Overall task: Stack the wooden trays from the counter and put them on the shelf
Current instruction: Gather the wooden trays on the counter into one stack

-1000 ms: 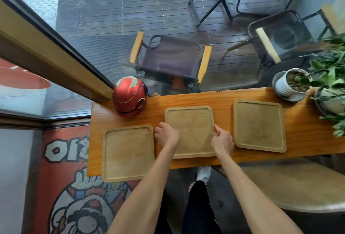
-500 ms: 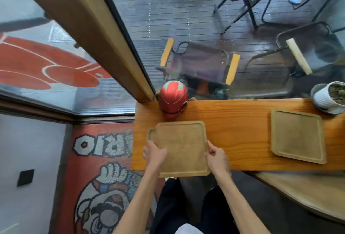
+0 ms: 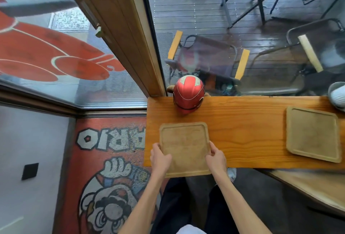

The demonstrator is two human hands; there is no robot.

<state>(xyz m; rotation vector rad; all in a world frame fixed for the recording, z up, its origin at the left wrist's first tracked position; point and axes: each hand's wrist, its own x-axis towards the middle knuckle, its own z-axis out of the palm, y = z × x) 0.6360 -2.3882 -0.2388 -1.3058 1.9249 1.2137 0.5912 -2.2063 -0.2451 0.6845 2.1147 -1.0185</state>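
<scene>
A square wooden tray (image 3: 184,146) lies at the left end of the wooden counter (image 3: 242,132), covering the tray that was there, which is hidden beneath it; its near edge overhangs the counter's front. My left hand (image 3: 159,157) grips its left edge and my right hand (image 3: 215,157) grips its right edge, thumbs on top. Another wooden tray (image 3: 313,136) lies flat on the counter at the right, apart from both hands.
A red helmet (image 3: 188,95) stands on the counter just behind the held tray. A white plant pot (image 3: 337,93) sits at the far right edge. A window with a wooden frame (image 3: 119,33) rises behind the counter. A lower wooden surface (image 3: 308,185) lies at the right.
Both hands carried the middle tray leftward over the left tray and set it squarely on top; the lower tray's corner, visible half a second ago, is now covered.
</scene>
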